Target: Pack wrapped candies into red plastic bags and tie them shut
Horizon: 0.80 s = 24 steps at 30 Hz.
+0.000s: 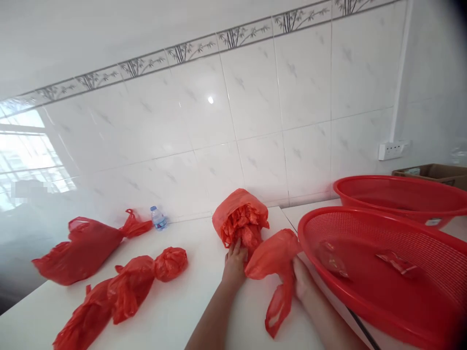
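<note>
My left hand [235,265] is at the near side of a bundle of crumpled red plastic bags [233,214], its fingers closed against the loose folds at the bundle's mouth. Just to the right, my right hand [301,278] grips a single red plastic bag [272,255]. That bag's handle loop hangs down over the white table, and its far end lies close against the bundle. The bag covers most of my right fingers. Whether the bag is fully apart from the bundle I cannot tell.
To the right stands a big red plastic basket [365,311] with small red packets [397,262] inside. Another red basket [397,182] and a cardboard box [434,171] are behind it. Filled or knotted red bags [95,243] and a small water bottle [158,218] occupy the left.
</note>
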Tool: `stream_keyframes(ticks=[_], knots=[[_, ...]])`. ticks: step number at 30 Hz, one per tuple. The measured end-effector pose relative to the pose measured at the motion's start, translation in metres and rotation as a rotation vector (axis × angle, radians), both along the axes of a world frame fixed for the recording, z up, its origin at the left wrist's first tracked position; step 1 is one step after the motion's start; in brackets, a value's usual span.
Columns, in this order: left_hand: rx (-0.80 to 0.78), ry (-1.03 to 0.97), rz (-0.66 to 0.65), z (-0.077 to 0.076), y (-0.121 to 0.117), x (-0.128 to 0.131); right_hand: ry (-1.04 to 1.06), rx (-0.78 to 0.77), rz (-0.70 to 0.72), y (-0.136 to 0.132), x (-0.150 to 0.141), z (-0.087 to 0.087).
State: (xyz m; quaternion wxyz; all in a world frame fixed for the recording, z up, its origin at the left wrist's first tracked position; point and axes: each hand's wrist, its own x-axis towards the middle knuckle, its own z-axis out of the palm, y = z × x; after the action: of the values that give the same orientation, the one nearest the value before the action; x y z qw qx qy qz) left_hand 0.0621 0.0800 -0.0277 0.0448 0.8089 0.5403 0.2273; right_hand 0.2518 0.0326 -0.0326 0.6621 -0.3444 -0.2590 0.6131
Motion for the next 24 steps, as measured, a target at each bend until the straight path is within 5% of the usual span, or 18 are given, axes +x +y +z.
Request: stream_keyframes(ticks=[4, 8, 14, 19, 22, 24], knots=[[0.023, -0.074, 0.243, -0.008, 0.023, -0.020, 0.178, -0.125, 0.077, 0.002, -0.009, -0.004], [0.103, -0.239, 0.293, -0.010, 0.032, -0.034, 0.202, -0.052, 0.210, -0.001, -0.012, -0.005], [0.381, -0.483, 0.378, -0.002, 0.004, -0.036, 0.100, -0.112, 0.197, -0.007, -0.006, 0.007], [0.359, -0.422, -0.022, 0.018, -0.044, -0.024, -0.022, -0.071, 0.220, -0.010, -0.006, 0.014], [0.085, -0.587, -0.284, 0.018, -0.065, -0.012, -0.016, -0.047, 0.199, -0.011, -0.004, 0.014], [-0.151, -0.811, -0.330, 0.013, -0.071, -0.006, -0.013, -0.042, 0.210, -0.012, -0.003, 0.015]])
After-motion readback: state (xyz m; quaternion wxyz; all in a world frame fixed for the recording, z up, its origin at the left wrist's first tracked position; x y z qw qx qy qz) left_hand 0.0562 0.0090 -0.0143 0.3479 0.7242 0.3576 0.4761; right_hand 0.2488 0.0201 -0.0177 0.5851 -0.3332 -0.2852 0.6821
